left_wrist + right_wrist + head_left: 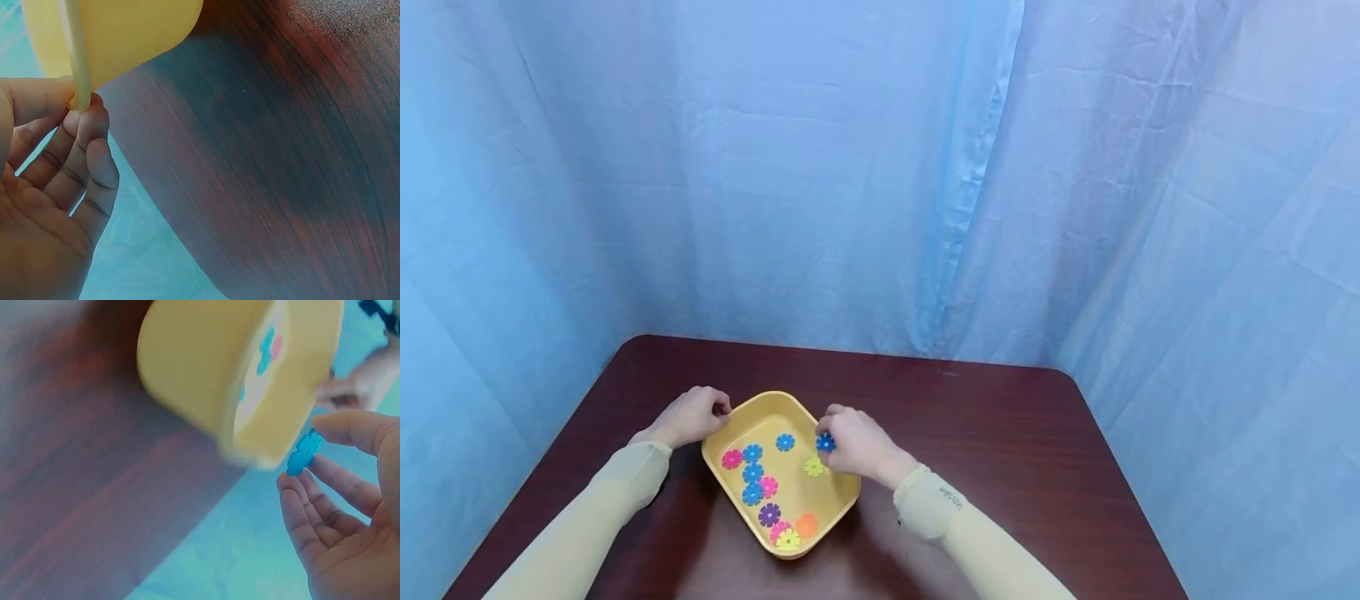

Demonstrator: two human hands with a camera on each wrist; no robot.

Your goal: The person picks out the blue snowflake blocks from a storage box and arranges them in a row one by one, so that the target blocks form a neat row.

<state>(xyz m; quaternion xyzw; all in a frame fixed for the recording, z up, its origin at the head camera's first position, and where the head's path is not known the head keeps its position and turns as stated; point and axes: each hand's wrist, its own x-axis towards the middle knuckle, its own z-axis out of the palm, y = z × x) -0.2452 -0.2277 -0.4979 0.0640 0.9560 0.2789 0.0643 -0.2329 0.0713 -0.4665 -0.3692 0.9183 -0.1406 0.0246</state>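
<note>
A yellow plastic basin (775,406) sits turned at an angle on the dark table. Its far left rim is pinched between the thumb and fingers of my left hand (691,417); the left wrist view shows the rim (80,75) between them. My right hand (859,442) is over the basin's right side and pinches a blue flower-shaped disc (305,452) between thumb and fingers. Inside the basin lie several more such discs: blue (785,442), pink (732,459), purple (769,514), orange (806,526) and yellow ones (814,466).
The dark reddish wooden table (1000,467) extends to the right of the basin and behind it. Light blue curtains (812,183) hang around its back and sides.
</note>
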